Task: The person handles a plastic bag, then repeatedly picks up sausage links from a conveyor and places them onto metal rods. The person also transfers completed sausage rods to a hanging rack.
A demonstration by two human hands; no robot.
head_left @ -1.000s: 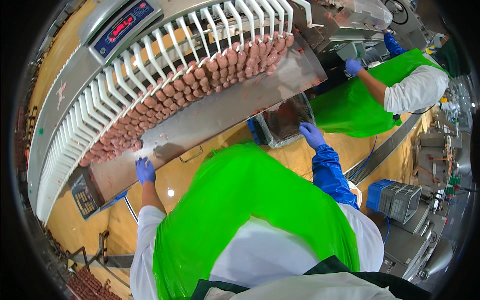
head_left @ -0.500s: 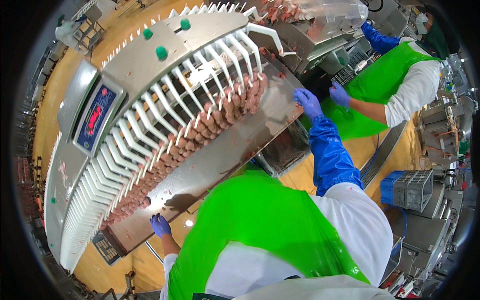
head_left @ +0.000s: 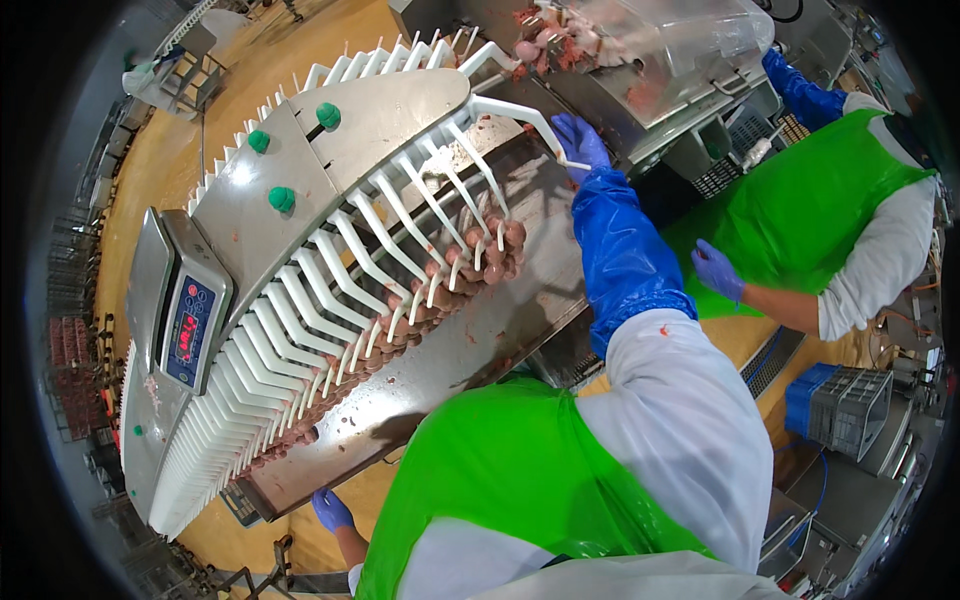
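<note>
My right hand (head_left: 582,145), in a purple glove and blue sleeve, is raised at the last white hook (head_left: 528,112) on the near end of a curved hanging rack. Its fingers stretch up beside the hook, whose tip crosses in front of the hand; I cannot tell whether they touch. Strings of pinkish-brown sausages (head_left: 490,258) hang in loops from the row of hooks, over a long steel tray (head_left: 420,395). My left hand (head_left: 332,510), also gloved, is low by the tray's front edge, fingers partly spread and holding nothing.
A steel cover with green knobs (head_left: 281,198) and a control panel with a red display (head_left: 188,332) top the rack. At right stands a co-worker in a green apron (head_left: 790,210), one gloved hand (head_left: 716,270) lowered. Behind are meat scraps (head_left: 560,40) and a grey crate (head_left: 850,410).
My right hand has moved up and left to the end hook. My left hand has dropped slightly. The rack has shifted in view, and the co-worker's nearer hand is lower.
</note>
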